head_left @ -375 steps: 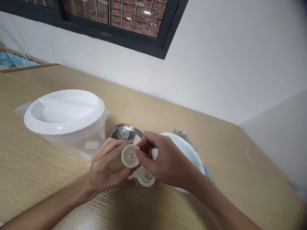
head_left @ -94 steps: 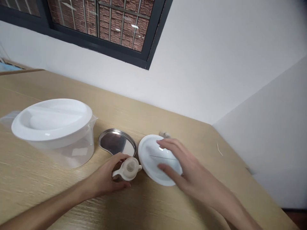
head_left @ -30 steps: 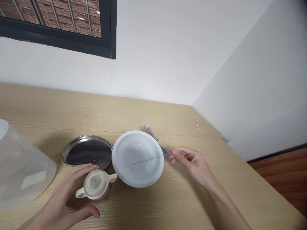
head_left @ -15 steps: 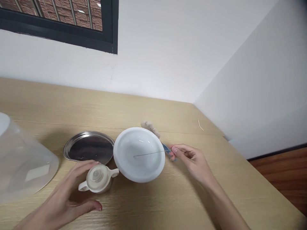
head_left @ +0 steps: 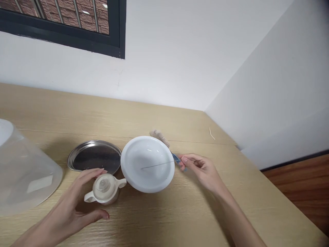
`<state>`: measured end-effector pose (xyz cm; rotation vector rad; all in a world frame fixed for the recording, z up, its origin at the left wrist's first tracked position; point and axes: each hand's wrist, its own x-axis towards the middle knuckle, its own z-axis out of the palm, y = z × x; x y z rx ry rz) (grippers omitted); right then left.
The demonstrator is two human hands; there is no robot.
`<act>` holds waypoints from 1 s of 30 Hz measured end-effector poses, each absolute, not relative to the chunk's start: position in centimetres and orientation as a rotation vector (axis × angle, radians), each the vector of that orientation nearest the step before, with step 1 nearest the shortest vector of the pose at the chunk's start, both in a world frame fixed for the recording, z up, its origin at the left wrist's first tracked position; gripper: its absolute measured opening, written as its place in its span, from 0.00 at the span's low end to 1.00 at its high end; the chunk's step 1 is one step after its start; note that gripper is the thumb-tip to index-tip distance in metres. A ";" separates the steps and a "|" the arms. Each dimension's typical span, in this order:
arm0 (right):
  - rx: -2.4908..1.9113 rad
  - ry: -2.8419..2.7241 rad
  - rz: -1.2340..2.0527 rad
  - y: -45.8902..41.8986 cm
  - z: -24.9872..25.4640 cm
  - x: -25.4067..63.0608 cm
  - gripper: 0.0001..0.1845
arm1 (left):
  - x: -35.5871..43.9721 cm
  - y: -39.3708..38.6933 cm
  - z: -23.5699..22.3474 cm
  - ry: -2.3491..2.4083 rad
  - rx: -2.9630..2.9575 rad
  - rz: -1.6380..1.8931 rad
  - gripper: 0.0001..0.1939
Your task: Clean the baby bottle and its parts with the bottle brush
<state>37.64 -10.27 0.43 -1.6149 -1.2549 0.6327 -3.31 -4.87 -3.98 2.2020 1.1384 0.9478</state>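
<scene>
Right hand (head_left: pixel 202 171) pinches one wire (head_left: pixel 157 165), thin, grey, straight, over one white bowl (head_left: pixel 144 181); left hand (head_left: pixel 68 209), open, curves around one cream two-handled cup (head_left: pixel 105 189), well forward of tabletop's (head_left: pixel 177 216) back edge.

On the worktop (head_left: pixel 159 223), the left hand (head_left: pixel 69 206) curves loosely around a two-handled cup (head_left: pixel 105 189) (domed and translucent on top) while the right hand (head_left: pixel 202 169) pinches a thin rod (head_left: pixel 158 165) over a white bowl (head_left: pixel 147 187), a bristled brush (head_left: pixel 159 136) just behind.
</scene>
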 end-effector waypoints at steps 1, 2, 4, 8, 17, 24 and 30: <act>-1.616 -1.255 0.613 -10.3 0.4 37.5 0.23 | -3.3 -4.8 -4.0 1.132 2.204 0.945 0.37; -1.617 -1.243 0.577 -10.4 0.3 37.4 0.23 | -3.4 -4.8 -4.0 1.126 2.206 0.945 0.37; -1.608 -1.208 0.490 -10.5 0.2 37.4 0.21 | -3.4 -4.8 -4.0 1.119 2.210 0.952 0.37; -1.568 -1.248 0.461 -10.7 0.3 37.2 0.18 | -3.3 -4.8 -4.0 1.116 2.219 0.959 0.37; -1.512 -1.209 0.269 -10.6 -0.1 36.3 0.12 | -3.6 -4.8 -4.1 1.111 2.244 0.930 0.36; -1.507 -1.153 0.199 -10.8 0.0 36.5 0.12 | -3.6 -4.8 -4.3 1.098 2.239 0.926 0.37; -1.527 -1.096 0.166 -10.7 0.2 37.1 0.14 | -3.6 -4.8 -4.2 1.105 2.238 0.932 0.37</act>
